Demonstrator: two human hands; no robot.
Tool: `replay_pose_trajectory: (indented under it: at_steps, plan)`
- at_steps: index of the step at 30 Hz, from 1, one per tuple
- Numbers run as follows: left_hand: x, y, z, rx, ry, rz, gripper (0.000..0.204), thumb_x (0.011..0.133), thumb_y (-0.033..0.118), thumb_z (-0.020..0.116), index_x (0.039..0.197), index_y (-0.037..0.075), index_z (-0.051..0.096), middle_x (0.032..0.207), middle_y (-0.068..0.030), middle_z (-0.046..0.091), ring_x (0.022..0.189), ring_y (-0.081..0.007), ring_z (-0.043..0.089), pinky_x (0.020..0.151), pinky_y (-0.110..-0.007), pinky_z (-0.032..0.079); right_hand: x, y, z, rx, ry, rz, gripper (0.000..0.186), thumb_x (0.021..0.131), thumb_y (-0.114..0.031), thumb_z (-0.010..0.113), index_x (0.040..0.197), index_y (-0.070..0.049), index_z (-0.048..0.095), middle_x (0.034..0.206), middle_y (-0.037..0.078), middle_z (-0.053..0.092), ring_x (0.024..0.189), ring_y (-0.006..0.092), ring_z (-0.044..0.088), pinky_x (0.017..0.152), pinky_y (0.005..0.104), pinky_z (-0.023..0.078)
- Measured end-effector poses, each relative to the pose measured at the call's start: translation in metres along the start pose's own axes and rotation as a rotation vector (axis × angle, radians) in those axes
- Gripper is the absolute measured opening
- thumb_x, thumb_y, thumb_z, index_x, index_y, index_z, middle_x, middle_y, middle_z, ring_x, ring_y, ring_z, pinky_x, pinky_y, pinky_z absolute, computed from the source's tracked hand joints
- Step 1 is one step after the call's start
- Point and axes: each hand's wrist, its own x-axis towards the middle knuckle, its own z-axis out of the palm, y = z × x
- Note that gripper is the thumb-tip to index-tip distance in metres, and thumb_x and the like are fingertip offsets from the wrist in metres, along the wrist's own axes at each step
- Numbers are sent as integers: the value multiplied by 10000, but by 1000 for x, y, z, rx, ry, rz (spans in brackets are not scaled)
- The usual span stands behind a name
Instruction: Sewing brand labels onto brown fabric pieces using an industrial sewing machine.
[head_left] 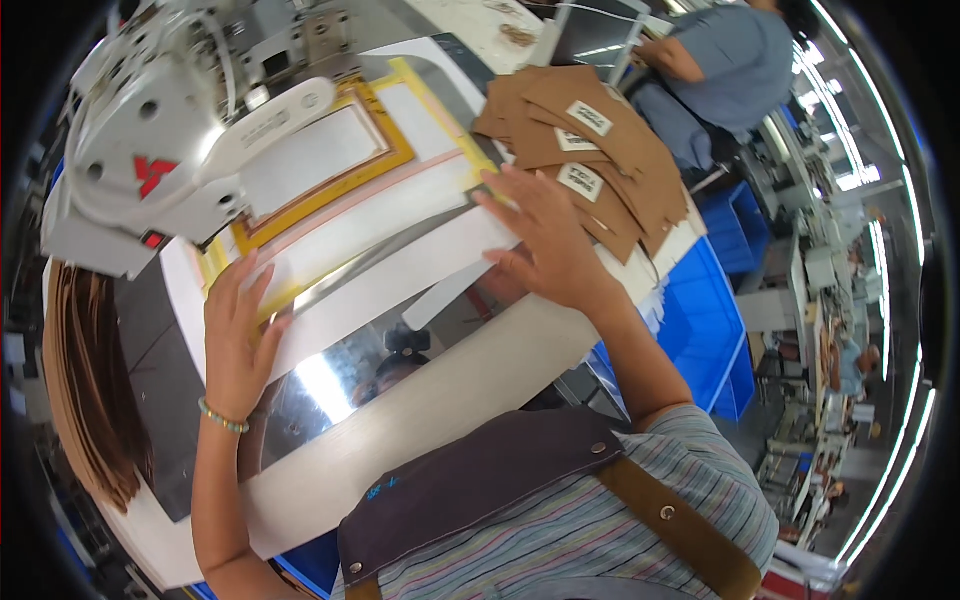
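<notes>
A white template sheet [390, 280] edged with yellow tape lies across the machine bed in front of me. Its left end is under my left hand [238, 335], whose fingers are spread, with the thumb apart. At the opposite end my right hand [555, 240] rests with its fingers stretched out over the sheet's corner. Neither hand is wrapped round anything. Within the template sits a yellow-brown rectangular clamp frame [325, 200] around a pale panel. Above it reaches the arm of a white sewing machine [150, 130], which hides part of the frame.
Brown fabric pieces with white labels [640, 160] lie heaped at the right. A stack of brown pieces [85, 390] stands at the far left. A shiny metal plate [330, 400] covers the near table. Blue bins [705, 320] stand at the right; another person [730, 70] sits beyond.
</notes>
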Motion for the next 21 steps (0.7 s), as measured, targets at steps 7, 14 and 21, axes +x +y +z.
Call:
replay_pose_trajectory:
  at_steps: [7,14,21]
  plan:
    - [20,11,14,120,-366,181,692,1062,487,507,1586,35,501,1731,-212,359,1608,-475,268,1303,-598,168,-45,-28,17,-77,-283,30,781,1054,-582,555,1582,-12,480,1715,246,343,1608,398,304,1271,664,204]
    - [26,37,19,209,-323,169,653,1006,391,586,1542,21,529,1719,-207,372,1601,-478,257,1282,-629,176,-56,-56,32,1,-219,87,738,1081,-556,528,1612,-53,430,1729,271,288,1613,404,294,1289,629,213]
    - [21,38,15,195,-261,132,611,1006,284,585,1558,32,513,1722,-200,372,1614,-460,253,1288,-597,204,-84,-43,43,68,-20,-199,389,1028,-230,638,1372,-52,667,1541,158,592,1463,310,531,1261,601,339]
